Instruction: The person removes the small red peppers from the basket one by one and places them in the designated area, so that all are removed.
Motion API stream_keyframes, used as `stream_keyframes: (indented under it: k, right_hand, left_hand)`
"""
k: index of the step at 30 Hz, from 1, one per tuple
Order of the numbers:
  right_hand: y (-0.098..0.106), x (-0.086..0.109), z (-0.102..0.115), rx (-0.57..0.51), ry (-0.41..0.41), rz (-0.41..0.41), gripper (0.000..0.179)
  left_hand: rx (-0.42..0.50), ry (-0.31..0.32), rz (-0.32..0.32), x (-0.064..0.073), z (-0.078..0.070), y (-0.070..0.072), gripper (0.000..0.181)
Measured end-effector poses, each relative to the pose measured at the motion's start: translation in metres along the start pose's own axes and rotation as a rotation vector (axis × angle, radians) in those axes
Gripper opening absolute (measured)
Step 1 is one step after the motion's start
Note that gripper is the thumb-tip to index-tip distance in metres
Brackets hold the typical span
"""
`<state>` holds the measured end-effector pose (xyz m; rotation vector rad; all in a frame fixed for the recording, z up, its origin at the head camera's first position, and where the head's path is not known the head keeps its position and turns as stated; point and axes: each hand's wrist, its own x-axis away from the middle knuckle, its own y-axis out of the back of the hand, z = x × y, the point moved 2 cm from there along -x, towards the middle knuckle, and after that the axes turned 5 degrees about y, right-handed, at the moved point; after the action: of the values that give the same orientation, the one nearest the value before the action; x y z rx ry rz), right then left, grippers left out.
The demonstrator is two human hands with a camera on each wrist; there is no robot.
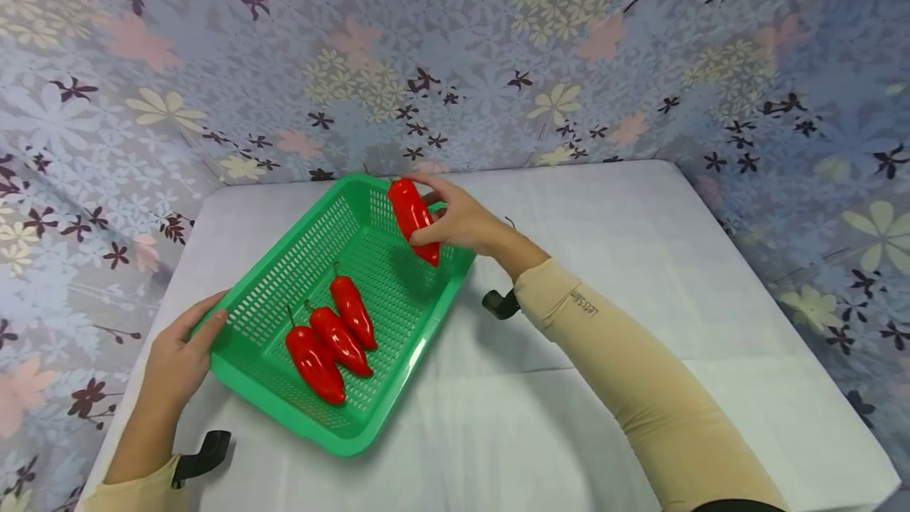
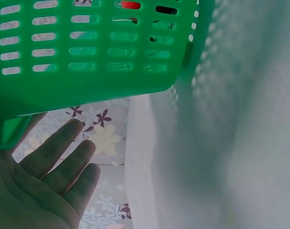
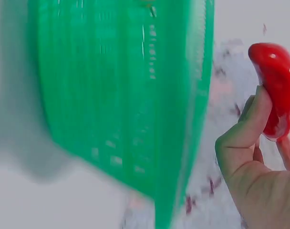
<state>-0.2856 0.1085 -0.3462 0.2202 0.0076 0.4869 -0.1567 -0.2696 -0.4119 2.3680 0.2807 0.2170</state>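
A green perforated plastic basket (image 1: 398, 322) stands over the white-covered table, and three red peppers (image 1: 316, 366) with thin stems lie side by side at its near end. My left hand (image 1: 176, 354) grips the basket's left rim, thumb on top; in the left wrist view its other fingers (image 2: 71, 164) extend below the rim. Above the basket's far right corner, my right hand (image 1: 458, 216) holds another red pepper (image 1: 412, 216) between thumb and fingers. The right wrist view shows that pepper (image 3: 276, 86) beside the basket's outer wall (image 3: 102, 95).
The white table (image 1: 640, 283) extends to the right of the basket. Floral-patterned cloth (image 1: 455, 62) surrounds it at the back and sides. A thin dark stem (image 1: 510, 222) shows just above my right wrist. Black wrist mounts (image 1: 501, 304) stick out from both arms.
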Motion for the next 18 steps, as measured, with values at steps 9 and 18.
stream_keyframes:
  k: [9, 18]
  right_hand:
    - [0.071, 0.037, -0.01, 0.103, -0.138, -0.164, 0.086]
    - [0.125, 0.078, -0.045, 0.197, -0.251, -0.231, 0.089]
  left_hand:
    - [0.017, 0.031, -0.012, -0.002, 0.001, -0.003, 0.049]
    - [0.013, 0.032, 0.011, 0.001, -0.002, -0.001, 0.051]
